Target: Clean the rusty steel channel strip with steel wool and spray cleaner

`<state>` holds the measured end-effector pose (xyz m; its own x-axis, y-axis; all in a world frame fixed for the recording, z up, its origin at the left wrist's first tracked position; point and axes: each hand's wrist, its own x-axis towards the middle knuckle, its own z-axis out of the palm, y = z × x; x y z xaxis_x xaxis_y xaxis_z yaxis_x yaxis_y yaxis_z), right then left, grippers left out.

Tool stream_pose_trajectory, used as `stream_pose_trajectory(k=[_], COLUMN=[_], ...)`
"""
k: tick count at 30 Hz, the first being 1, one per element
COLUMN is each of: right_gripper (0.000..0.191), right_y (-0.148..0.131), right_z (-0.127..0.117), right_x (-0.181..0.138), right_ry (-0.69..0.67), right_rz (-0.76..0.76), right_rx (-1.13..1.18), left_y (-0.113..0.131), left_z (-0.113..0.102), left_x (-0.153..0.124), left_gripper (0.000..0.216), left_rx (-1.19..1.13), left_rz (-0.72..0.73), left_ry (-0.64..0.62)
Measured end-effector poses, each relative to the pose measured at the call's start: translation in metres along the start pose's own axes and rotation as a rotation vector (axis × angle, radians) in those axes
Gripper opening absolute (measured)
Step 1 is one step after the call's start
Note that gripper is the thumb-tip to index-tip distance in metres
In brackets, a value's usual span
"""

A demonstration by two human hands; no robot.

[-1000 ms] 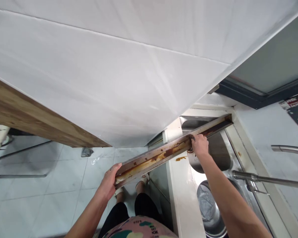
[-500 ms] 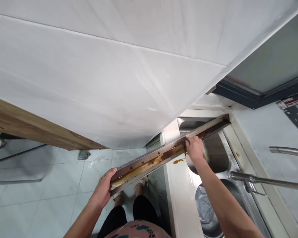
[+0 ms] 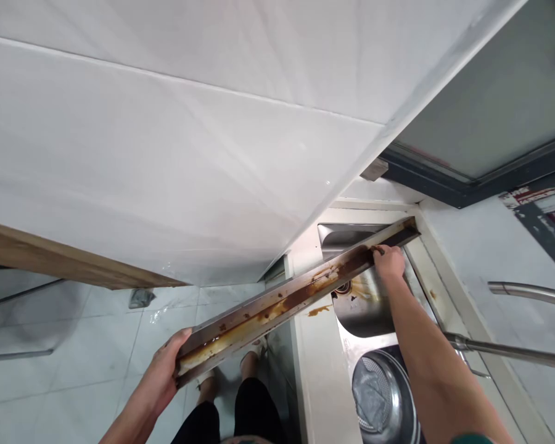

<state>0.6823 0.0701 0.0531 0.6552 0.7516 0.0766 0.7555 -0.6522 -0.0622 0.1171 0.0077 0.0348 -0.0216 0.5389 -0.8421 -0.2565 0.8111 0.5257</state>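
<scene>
A long, narrow metal grease tray point(image 3: 277, 303), streaked with brown oil inside, slants from the floor side up across the sink. My left hand point(image 3: 167, 362) is closed around its lower left end, thumb over the rim. Inside the channel near the far right end is my right hand point(image 3: 389, 264), fingers bunched against the dirty inner face. A small dark bit shows at its fingertips; what it is I cannot make out. Below the tray is the steel sink basin point(image 3: 367, 317), with brown drips around its drain.
A second basin holds a steel pot-like vessel with a perforated basket point(image 3: 374, 391). A steel faucet point(image 3: 513, 353) reaches in from the right. A brown smear point(image 3: 318, 311) marks the counter edge point(image 3: 321, 364). White wall panels point(image 3: 166, 154) rise ahead; a dark-framed window point(image 3: 467, 179) stands right.
My right hand has slid along the tray toward its far right end. The view has shifted, and brown liquid by the drain now shows. My left hand keeps its hold.
</scene>
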Motion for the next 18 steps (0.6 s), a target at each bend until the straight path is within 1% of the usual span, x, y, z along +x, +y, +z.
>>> stream_pose_trajectory(k=[2, 4, 6, 8, 11, 13, 15, 16, 18], right_gripper=[0.028, 0.028, 0.026, 0.023, 0.02, 0.019, 0.019, 0.02, 0.022], right_y=[0.001, -0.011, -0.03, -0.052, -0.079, -0.09, -0.092, -0.091, -0.083], right_z=[0.002, 0.009, 0.017, 0.024, 0.03, 0.031, 0.03, 0.029, 0.027], right_x=[0.006, -0.006, -0.032, -0.066, -0.115, -0.138, -0.149, -0.149, -0.14], right_ry=[-0.005, -0.006, -0.01, -0.019, -0.013, -0.017, -0.045, -0.055, -0.044], right_rz=[0.016, -0.012, -0.069, -0.14, -0.274, -0.38, -0.488, -0.522, -0.512], right_rx=[-0.014, -0.021, -0.022, -0.014, 0.046, 0.122, 0.182, 0.187, 0.131], left_y=[0.0, 0.0, 0.0, 0.0, -0.001, -0.001, -0.001, 0.0, 0.0], left_z=[0.002, 0.004, 0.007, 0.008, 0.007, 0.006, 0.005, 0.005, 0.006], left_x=[0.0, -0.001, -0.001, -0.001, -0.001, -0.002, -0.003, -0.004, -0.005], left_gripper=[0.03, 0.031, 0.031, 0.031, 0.029, 0.029, 0.029, 0.03, 0.03], left_rx=[0.006, 0.007, 0.007, 0.001, -0.021, -0.038, -0.047, -0.049, -0.049], left_rz=[0.022, 0.033, 0.032, 0.029, 0.02, 0.015, 0.02, 0.022, 0.023], left_ry=[0.016, 0.049, 0.078, 0.084, 0.051, 0.028, 0.011, 0.007, 0.001])
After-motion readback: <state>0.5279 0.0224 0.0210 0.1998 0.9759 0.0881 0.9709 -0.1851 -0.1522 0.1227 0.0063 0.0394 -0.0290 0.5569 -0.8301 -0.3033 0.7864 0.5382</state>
